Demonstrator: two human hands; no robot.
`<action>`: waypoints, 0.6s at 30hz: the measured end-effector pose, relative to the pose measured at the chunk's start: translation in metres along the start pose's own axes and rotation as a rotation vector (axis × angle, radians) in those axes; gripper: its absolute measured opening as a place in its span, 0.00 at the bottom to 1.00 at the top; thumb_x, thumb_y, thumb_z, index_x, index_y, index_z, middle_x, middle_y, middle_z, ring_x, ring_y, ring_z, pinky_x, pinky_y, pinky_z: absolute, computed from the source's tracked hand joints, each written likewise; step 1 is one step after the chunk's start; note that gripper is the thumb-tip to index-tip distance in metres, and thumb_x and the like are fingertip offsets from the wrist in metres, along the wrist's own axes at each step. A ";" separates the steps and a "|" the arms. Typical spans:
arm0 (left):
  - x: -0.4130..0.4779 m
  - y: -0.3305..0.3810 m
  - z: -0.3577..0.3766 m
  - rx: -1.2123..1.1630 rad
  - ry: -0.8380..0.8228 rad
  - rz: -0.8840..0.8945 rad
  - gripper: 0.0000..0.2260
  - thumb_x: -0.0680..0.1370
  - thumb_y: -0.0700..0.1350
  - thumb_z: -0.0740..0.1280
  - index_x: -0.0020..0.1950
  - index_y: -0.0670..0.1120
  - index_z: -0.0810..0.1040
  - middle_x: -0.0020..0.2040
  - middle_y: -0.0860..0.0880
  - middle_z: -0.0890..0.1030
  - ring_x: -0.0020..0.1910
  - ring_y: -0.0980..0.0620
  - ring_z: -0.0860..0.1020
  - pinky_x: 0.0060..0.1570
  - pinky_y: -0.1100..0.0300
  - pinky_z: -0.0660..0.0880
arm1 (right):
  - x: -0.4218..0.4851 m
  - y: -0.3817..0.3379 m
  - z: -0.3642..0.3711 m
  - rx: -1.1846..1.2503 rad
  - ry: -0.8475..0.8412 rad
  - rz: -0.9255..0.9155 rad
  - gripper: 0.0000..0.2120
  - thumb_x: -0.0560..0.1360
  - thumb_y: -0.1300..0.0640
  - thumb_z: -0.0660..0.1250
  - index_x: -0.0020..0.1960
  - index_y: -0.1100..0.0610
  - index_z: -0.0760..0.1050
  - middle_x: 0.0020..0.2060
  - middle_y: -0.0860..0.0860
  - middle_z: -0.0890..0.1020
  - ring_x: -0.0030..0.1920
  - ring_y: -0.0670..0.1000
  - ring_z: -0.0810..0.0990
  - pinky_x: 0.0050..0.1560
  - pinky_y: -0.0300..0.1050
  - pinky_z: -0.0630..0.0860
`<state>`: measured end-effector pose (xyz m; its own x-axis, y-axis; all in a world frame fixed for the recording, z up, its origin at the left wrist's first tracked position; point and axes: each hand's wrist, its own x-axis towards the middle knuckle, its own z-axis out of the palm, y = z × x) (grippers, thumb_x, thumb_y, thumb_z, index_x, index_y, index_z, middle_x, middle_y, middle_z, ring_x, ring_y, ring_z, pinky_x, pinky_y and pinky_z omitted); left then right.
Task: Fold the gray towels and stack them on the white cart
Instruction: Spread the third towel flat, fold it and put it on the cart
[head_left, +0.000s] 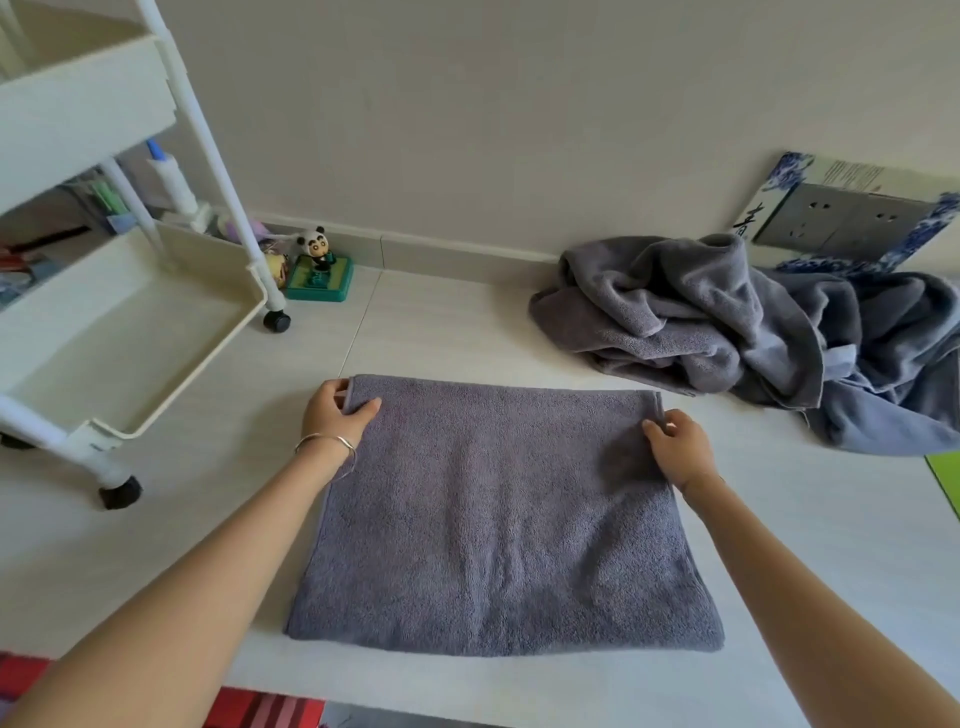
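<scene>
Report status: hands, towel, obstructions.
Left hand and right hand each pinch a far corner of the folded gray towel. Unfolded towel pile far right. White cart at left, lower tray holds no towels. Bare floor between towel and cart.

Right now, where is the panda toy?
Head view, upper left: the panda toy stands by the wall, just right of a wheel of the cart.

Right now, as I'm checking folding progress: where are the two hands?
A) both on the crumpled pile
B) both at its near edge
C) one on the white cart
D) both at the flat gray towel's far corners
D: the left hand pinches the far left corner of the flat towel and the right hand pinches its far right corner.
</scene>
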<state>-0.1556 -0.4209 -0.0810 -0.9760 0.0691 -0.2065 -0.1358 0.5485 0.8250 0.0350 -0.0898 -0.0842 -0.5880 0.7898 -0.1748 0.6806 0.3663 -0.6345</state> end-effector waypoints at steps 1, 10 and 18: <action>0.001 -0.002 0.000 0.001 -0.002 0.006 0.22 0.72 0.43 0.73 0.62 0.37 0.73 0.59 0.40 0.78 0.56 0.42 0.76 0.54 0.55 0.71 | 0.003 0.002 0.000 0.021 0.003 0.006 0.11 0.76 0.57 0.65 0.52 0.66 0.75 0.47 0.61 0.80 0.50 0.60 0.77 0.51 0.49 0.71; -0.059 -0.018 -0.016 0.055 -0.107 -0.037 0.13 0.72 0.51 0.72 0.45 0.41 0.78 0.41 0.47 0.80 0.42 0.48 0.77 0.40 0.59 0.70 | -0.055 0.019 -0.025 0.166 -0.237 0.091 0.17 0.72 0.48 0.71 0.47 0.63 0.77 0.40 0.54 0.79 0.42 0.51 0.76 0.38 0.42 0.70; -0.110 -0.049 -0.030 -0.004 -0.133 -0.043 0.11 0.75 0.49 0.69 0.47 0.40 0.80 0.44 0.44 0.82 0.45 0.47 0.79 0.43 0.58 0.71 | -0.131 0.036 -0.036 0.064 -0.306 0.139 0.17 0.71 0.45 0.72 0.33 0.59 0.76 0.30 0.50 0.78 0.32 0.48 0.75 0.31 0.39 0.69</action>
<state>-0.0468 -0.4800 -0.0828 -0.9380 0.1558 -0.3096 -0.1780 0.5499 0.8160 0.1524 -0.1623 -0.0567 -0.6021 0.6422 -0.4743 0.7403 0.2266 -0.6330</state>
